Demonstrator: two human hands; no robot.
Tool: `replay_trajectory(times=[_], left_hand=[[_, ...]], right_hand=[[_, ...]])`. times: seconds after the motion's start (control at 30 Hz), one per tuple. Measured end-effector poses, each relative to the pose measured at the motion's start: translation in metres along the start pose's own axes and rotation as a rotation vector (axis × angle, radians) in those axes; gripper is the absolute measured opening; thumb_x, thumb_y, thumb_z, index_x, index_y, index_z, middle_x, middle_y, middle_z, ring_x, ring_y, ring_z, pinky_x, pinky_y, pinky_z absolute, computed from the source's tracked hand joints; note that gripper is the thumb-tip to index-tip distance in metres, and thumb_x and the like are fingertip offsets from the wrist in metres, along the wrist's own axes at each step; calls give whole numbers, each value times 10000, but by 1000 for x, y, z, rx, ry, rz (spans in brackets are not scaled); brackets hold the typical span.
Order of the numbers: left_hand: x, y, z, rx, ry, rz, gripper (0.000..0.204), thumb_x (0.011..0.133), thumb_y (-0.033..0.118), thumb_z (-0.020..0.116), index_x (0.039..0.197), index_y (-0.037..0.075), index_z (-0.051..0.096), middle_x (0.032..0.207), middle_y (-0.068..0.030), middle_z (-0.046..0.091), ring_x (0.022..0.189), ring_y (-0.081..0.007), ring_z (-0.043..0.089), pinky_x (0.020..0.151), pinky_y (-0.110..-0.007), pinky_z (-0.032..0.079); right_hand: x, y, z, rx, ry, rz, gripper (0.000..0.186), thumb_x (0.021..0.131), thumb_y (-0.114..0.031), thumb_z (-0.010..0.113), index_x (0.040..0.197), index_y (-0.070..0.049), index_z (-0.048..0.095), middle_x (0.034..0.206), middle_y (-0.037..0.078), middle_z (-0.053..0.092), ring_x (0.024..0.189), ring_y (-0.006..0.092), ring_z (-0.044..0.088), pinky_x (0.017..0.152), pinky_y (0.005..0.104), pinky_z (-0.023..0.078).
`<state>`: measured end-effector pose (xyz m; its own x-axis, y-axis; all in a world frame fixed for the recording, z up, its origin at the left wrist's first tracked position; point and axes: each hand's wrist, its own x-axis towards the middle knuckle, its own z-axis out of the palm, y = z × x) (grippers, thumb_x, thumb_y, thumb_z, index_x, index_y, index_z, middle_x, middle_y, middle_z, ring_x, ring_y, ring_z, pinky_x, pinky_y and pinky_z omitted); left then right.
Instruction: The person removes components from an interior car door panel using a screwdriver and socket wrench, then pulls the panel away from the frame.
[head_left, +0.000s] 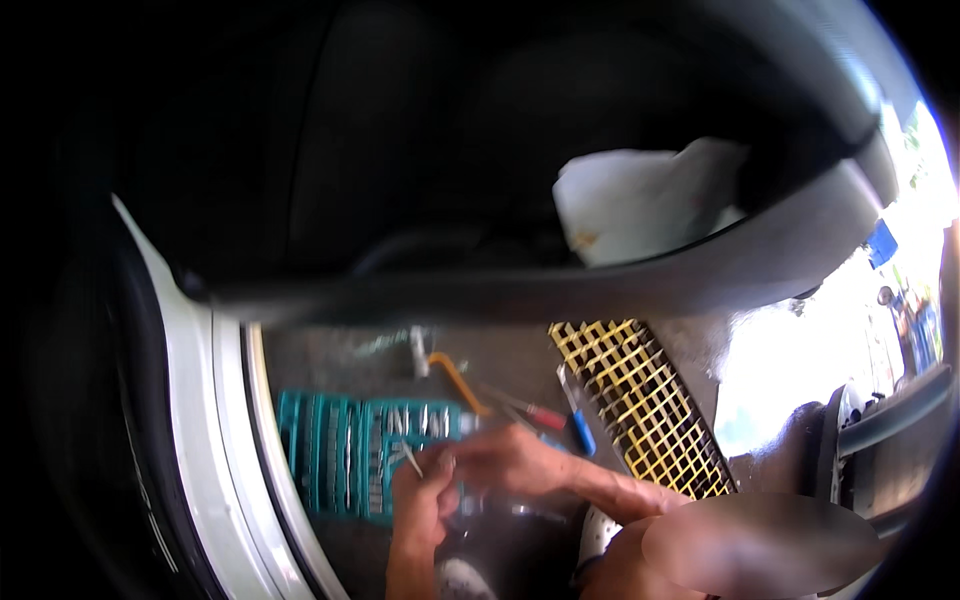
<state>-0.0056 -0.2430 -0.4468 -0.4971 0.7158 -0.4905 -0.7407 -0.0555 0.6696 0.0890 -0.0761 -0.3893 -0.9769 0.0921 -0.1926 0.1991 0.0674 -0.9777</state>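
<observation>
My left hand is closed round a thin pale metal rod, whose end sticks up past the fingers. What kind of tool it is does not show. Right up against it is my right hand, its fingers smeared by motion, so any hold is hidden. Both hands are over the near right part of an open teal tool case. Rows of metal sockets and bits fill the case. Beyond the hands, on the floor, lie a red-handled screwdriver and a blue-handled tool.
An orange bent handle lies behind the case. To the right stretches a yellow grating. A dark vehicle door panel spans above, a white crumpled sheet in it. The white door sill runs along the left. White shoes are below.
</observation>
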Motion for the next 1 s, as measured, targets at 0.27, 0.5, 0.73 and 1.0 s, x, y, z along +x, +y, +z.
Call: replay_trajectory(times=[0.27, 0.5, 0.73, 1.0], left_hand=[[-11, 129, 98, 580, -341, 277, 200, 929, 129, 758, 1072, -8, 730, 736, -10, 668, 521, -91, 567, 470, -231, 420], [-90, 249, 171, 1337, 22, 1454, 130, 912, 50, 738, 1022, -16, 761, 791, -97, 680, 688, -207, 702, 585, -284, 528], [-102, 335, 255, 1366, 204, 1821, 238, 874, 235, 818, 988, 34, 764, 1022, -112, 678, 692, -267, 702, 536, -327, 550], [-70, 340, 251, 1557, 134, 1681, 252, 847, 337, 828, 868, 103, 737, 722, -22, 620, 571, -257, 639, 501, -353, 483]], right_hand=[[-52, -140, -71, -504, 288, -521, 270, 905, -102, 772, 1167, -41, 746, 877, 125, 748, 699, 213, 724, 620, 312, 563], [-123, -295, -101, -625, 749, -867, 248, 879, 36, 748, 1124, 68, 716, 850, 135, 746, 688, 170, 741, 593, 256, 585], [-137, -383, -137, -1345, 1136, -436, 209, 872, -51, 753, 1078, -16, 745, 817, 137, 699, 645, 210, 681, 603, 311, 529], [-106, -400, -173, -1546, 813, -278, 178, 830, -61, 746, 993, 7, 766, 865, 180, 714, 788, 359, 691, 752, 405, 561]])
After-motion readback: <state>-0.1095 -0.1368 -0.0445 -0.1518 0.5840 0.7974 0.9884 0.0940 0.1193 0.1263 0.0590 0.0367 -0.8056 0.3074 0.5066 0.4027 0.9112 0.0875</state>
